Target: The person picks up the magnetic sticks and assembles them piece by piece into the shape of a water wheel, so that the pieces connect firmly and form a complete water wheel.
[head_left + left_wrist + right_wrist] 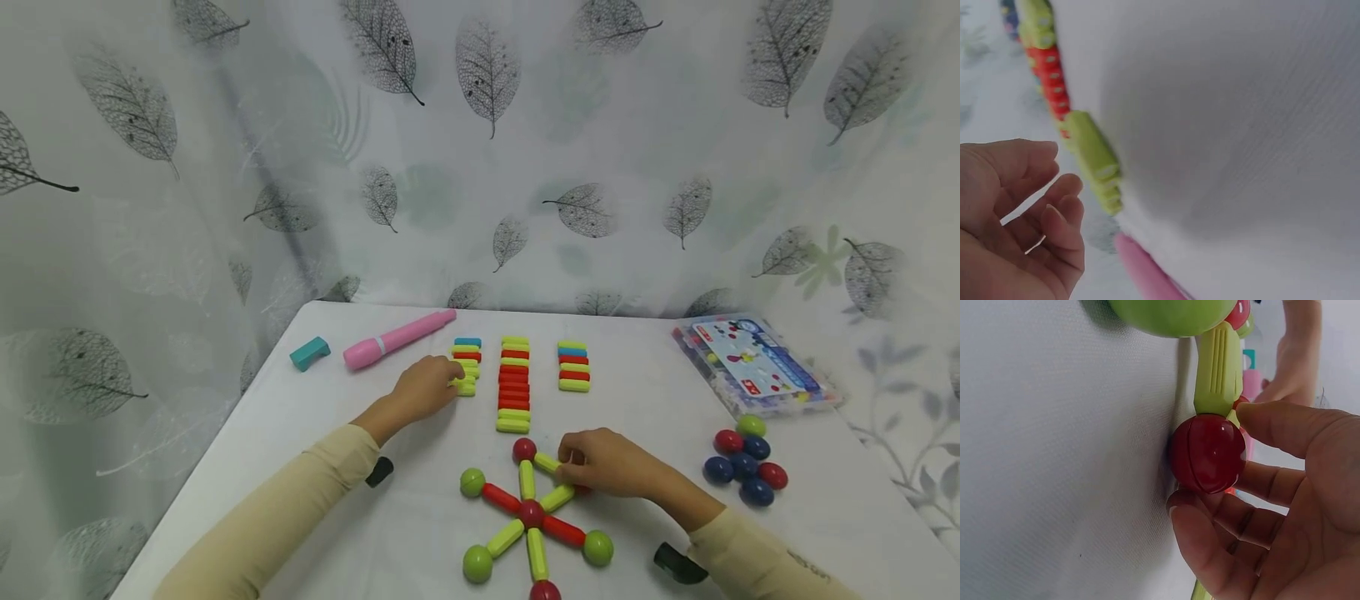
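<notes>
My left hand is at the left column of short sticks, its fingertips by the yellow-green sticks. In the left wrist view its fingers are loosely bent beside a yellow-green stick, with nothing between them. My right hand holds a red ball between thumb and fingers. That ball sits on the end of a yellow-green stick, part of a star of sticks and balls around a red centre ball. Green balls and red balls cap its other arms.
A middle column and a right column of sticks lie behind the star. Loose balls and a clear box are at the right. A pink pen-shaped object and a teal block lie back left.
</notes>
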Tool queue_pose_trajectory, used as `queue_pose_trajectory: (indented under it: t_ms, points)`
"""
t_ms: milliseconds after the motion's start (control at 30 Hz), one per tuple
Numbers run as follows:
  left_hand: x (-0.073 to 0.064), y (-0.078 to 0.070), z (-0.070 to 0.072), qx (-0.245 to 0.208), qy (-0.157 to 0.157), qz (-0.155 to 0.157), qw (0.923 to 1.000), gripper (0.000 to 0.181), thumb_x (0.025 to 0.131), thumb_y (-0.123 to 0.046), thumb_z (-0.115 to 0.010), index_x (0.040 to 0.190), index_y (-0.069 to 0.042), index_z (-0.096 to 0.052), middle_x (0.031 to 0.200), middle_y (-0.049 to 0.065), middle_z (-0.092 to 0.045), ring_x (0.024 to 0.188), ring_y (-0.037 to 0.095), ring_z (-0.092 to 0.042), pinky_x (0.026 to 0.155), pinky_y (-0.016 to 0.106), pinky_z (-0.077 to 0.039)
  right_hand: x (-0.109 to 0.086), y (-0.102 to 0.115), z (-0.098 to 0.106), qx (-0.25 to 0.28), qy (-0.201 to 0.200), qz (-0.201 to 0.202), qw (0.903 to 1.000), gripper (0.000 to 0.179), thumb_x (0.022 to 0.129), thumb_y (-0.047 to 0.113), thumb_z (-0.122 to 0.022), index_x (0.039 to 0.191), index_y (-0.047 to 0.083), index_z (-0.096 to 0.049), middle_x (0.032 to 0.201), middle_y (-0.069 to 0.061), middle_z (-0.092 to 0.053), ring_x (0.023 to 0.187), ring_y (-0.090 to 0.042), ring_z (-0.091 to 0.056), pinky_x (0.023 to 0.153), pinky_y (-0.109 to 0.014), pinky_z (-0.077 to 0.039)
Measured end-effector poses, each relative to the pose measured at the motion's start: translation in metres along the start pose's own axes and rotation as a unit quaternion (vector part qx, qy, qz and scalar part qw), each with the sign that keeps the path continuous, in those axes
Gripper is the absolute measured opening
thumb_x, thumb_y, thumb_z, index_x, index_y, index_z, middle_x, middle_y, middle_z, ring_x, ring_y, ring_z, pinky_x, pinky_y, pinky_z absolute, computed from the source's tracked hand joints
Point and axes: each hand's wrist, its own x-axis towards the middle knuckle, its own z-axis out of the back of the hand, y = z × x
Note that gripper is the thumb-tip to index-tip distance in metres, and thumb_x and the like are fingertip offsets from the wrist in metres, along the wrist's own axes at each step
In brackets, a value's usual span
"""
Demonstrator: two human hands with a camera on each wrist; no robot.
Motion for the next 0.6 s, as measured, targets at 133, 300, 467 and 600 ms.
queue_pose_trajectory:
  t_ms: [133, 300, 467, 600]
  points:
    - [0.012, 0.002, -0.011, 0.027, 0.023, 0.006, 0.9993, 0.022, 0.095, -0.011, -0.069, 0.116, -0.010, -0.075, 0.111, 0.006, -0.072, 0.105, 0.023, -0.066, 0.093, 0.042, -0.055, 0.000, -0.003, 0.000, -0.001, 0.004, 0.000, 1.0000, 0.011, 0.094, 0.029, -0.073, 0.097, 0.018, -0.069, 0.077, 0.006, -0.062, 0.072, -0.014, -0.057, 0.063, -0.028, -0.049]
    - [0.012, 0.003, -0.018, 0.039, 0.042, 0.017, 0.9982, 0.018, 0.093, -0.012, -0.071, 0.111, -0.011, -0.075, 0.103, 0.003, -0.071, 0.096, 0.019, -0.065, 0.087, 0.040, -0.056, -0.002, -0.004, -0.001, -0.001, 0.007, 0.001, 1.0000, 0.011, 0.094, 0.028, -0.072, 0.098, 0.018, -0.070, 0.079, 0.006, -0.062, 0.072, -0.015, -0.057, 0.063, -0.029, -0.049]
    - [0.000, -0.001, -0.021, 0.029, 0.043, 0.019, 0.9985, 0.016, 0.092, -0.014, -0.072, 0.108, -0.013, -0.073, 0.098, 0.001, -0.070, 0.089, 0.017, -0.063, 0.081, 0.038, -0.056, -0.002, -0.006, -0.002, -0.006, 0.000, 0.006, 1.0000, 0.011, 0.093, 0.027, -0.073, 0.099, 0.018, -0.071, 0.078, 0.006, -0.062, 0.072, -0.014, -0.057, 0.063, -0.029, -0.049]
    - [-0.019, -0.017, -0.018, -0.074, 0.065, 0.010, 0.9951, 0.013, 0.091, -0.018, -0.075, 0.103, -0.014, -0.072, 0.086, -0.003, -0.068, 0.078, 0.014, -0.061, 0.071, 0.032, -0.054, -0.001, -0.007, -0.003, -0.011, -0.007, 0.013, 0.9998, 0.012, 0.093, 0.027, -0.073, 0.101, 0.017, -0.072, 0.078, 0.008, -0.062, 0.072, -0.014, -0.057, 0.063, -0.029, -0.049]
